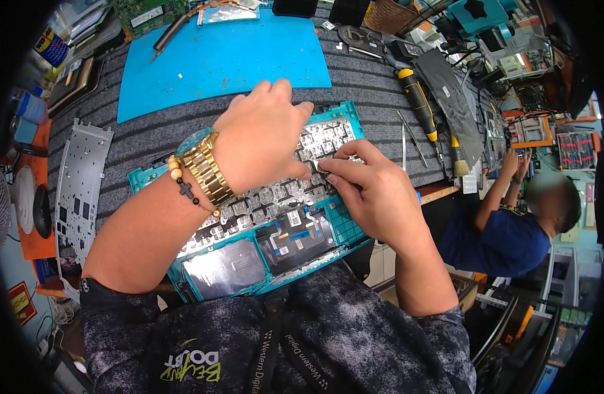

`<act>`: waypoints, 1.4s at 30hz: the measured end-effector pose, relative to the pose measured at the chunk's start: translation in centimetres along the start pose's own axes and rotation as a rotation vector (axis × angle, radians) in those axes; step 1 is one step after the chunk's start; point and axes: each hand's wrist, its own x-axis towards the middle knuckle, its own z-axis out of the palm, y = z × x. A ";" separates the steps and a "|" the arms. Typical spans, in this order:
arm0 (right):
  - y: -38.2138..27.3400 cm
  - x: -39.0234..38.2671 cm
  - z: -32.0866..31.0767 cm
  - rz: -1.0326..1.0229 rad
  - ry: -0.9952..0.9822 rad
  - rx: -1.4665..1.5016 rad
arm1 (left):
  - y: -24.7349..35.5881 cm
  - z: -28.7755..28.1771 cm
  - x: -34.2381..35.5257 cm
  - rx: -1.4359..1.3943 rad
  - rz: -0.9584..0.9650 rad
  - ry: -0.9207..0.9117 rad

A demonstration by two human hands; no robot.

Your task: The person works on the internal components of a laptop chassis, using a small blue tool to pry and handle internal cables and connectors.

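Note:
A teal laptop chassis (345, 217) lies on the bench, its keyboard back (328, 134) exposed as a silver grid, with a black touchpad assembly (295, 240) and a silver plate at its lower part. My left hand (259, 134) rests over the upper middle of the keyboard, fingers bent and apart, thumb down on the grid, some fingertips hidden. My right hand (374, 190) is on the grid's right, thumb and forefinger closed together beside my left thumb; what is between them is too small to make out. A gold watch and bead bracelet circle my left wrist.
A blue mat (223, 59) lies behind the chassis. A perforated metal panel (79, 190) is at left. A yellow-black screwdriver (416, 105), thin tools, a brush (458, 156) and a black sheet (449, 98) lie right. Another person (499, 236) in a blue shirt works at far right, hands raised.

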 end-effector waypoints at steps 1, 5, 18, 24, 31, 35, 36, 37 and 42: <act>0.0 0.0 0.0 -0.003 -0.001 0.011 | 0.0 0.0 0.0 0.007 -0.001 -0.004; 0.1 0.1 -0.1 0.003 -0.014 0.025 | 0.0 0.0 0.0 0.002 -0.003 -0.002; -0.2 -0.6 1.8 0.001 0.080 -0.048 | -0.1 0.2 0.5 0.023 0.008 -0.023; -0.4 -0.5 2.2 -0.014 0.112 -0.084 | 0.1 0.3 0.7 0.029 0.014 -0.014; -1.0 -0.1 1.7 0.080 0.069 -0.049 | 0.0 0.3 0.8 0.042 0.010 -0.028; -0.4 1.2 -0.5 0.002 -0.064 -0.149 | -0.1 0.1 0.7 0.032 0.021 -0.031; -0.2 1.7 -1.1 -0.096 -0.062 -0.210 | -0.1 0.0 0.7 0.034 0.018 -0.034; 0.1 2.2 -1.7 -0.176 -0.076 -0.274 | -0.2 0.0 0.7 0.036 0.013 -0.036; 0.3 3.2 -2.8 -0.341 -0.118 -0.421 | -0.3 -0.1 0.6 0.013 -0.004 -0.045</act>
